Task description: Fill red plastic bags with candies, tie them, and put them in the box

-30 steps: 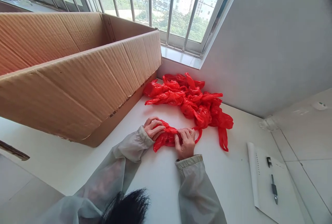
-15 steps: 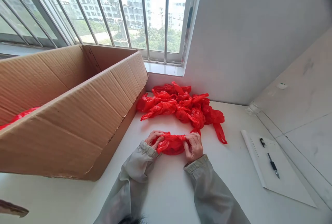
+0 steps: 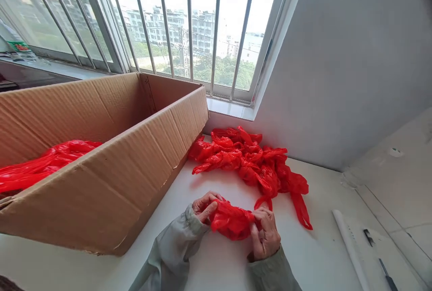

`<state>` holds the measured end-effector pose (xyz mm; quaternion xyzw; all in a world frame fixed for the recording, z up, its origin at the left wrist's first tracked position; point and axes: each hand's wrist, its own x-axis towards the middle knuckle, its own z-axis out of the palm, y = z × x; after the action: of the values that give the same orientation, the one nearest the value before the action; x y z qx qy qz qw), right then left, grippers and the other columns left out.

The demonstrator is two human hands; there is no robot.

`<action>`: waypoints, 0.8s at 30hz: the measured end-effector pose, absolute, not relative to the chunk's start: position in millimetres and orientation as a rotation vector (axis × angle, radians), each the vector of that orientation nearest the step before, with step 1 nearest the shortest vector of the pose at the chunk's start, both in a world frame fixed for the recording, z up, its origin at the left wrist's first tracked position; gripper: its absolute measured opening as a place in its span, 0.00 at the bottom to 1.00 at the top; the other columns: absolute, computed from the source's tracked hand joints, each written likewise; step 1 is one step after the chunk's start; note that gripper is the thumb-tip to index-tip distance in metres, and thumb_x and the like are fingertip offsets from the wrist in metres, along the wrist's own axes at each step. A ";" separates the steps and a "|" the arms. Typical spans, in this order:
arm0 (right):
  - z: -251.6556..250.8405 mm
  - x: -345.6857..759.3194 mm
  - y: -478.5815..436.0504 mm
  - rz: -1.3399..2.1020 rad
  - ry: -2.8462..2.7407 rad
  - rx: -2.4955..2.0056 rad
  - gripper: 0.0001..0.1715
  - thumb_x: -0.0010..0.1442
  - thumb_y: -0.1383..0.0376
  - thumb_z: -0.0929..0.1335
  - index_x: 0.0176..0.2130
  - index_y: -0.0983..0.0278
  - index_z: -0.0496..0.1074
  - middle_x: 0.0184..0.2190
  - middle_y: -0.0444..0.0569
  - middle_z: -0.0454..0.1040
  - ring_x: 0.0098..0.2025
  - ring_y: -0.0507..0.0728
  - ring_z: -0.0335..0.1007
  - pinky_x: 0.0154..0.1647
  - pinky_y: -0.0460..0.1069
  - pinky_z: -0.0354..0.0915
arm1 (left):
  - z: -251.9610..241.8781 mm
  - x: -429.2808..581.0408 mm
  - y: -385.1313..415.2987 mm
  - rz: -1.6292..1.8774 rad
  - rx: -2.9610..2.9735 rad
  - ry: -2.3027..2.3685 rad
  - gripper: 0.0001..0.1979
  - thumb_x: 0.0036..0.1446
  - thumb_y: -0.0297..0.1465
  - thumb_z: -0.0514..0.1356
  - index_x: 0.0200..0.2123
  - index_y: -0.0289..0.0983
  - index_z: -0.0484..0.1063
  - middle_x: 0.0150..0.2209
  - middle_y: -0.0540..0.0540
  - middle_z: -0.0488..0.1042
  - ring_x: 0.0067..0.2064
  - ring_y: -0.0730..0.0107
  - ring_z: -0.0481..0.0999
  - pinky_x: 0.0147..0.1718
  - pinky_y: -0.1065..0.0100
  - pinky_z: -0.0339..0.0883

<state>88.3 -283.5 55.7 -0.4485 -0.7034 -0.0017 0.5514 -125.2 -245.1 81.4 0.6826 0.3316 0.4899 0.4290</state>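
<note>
Between my two hands is a crumpled red plastic bag [image 3: 232, 221], held just over the white table. My left hand [image 3: 205, 206] pinches its left end, thumb on the near side. At the other end, my right hand [image 3: 265, 232] has its fingers closed on the bunched plastic. A red strip of plastic reaches from behind my right hand toward the heap; whether it belongs to the held bag I cannot tell. Just beyond my hands lies a heap of knotted red plastic bags [image 3: 249, 156] against the wall.
A large open cardboard box [image 3: 145, 160] stands on the left, with more red plastic bags [image 3: 57, 160] inside. Toward the right edge of the white table [image 3: 313, 255] lie a curled sheet of paper [image 3: 351, 246], a pen [image 3: 388, 275] and its cap [image 3: 368, 237]. A barred window [image 3: 202, 48] is behind.
My view has turned left and up, showing more of the box's red contents. Both hands still grip the bag, which now looks more bunched and rounded.
</note>
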 end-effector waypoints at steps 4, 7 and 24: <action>72.4 106.6 -282.3 0.052 -1.900 -0.993 0.08 0.58 0.68 0.64 0.38 0.60 0.71 0.31 0.48 0.74 0.37 0.59 0.69 0.41 0.55 0.67 | 64.4 -109.8 -252.9 1.439 2.006 0.969 0.28 0.40 0.58 0.64 0.33 0.41 0.72 0.33 0.44 0.73 0.36 0.57 0.71 0.38 0.56 0.66; 117.4 107.8 -260.5 0.104 -2.044 -0.911 0.08 0.61 0.66 0.63 0.40 0.60 0.71 0.33 0.48 0.74 0.36 0.57 0.71 0.35 0.51 0.68 | 39.9 -91.3 -248.3 1.818 2.480 1.231 0.15 0.52 0.44 0.63 0.22 0.41 0.68 0.21 0.51 0.69 0.26 0.67 0.65 0.39 0.55 0.60; 140.3 -16.1 -42.4 -0.277 -2.810 -1.559 0.43 0.53 0.41 0.67 0.63 0.51 0.61 0.68 0.55 0.51 0.69 0.79 0.28 0.58 0.80 0.29 | 41.1 -119.1 -242.8 1.249 2.730 1.172 0.11 0.61 0.33 0.53 0.28 0.40 0.71 0.28 0.47 0.72 0.28 0.68 0.69 0.26 0.67 0.62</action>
<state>-16.1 -42.4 140.3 -0.4830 -0.8704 -0.0859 -0.0419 -119.1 -242.8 41.1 0.8463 0.3634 0.3873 -0.0406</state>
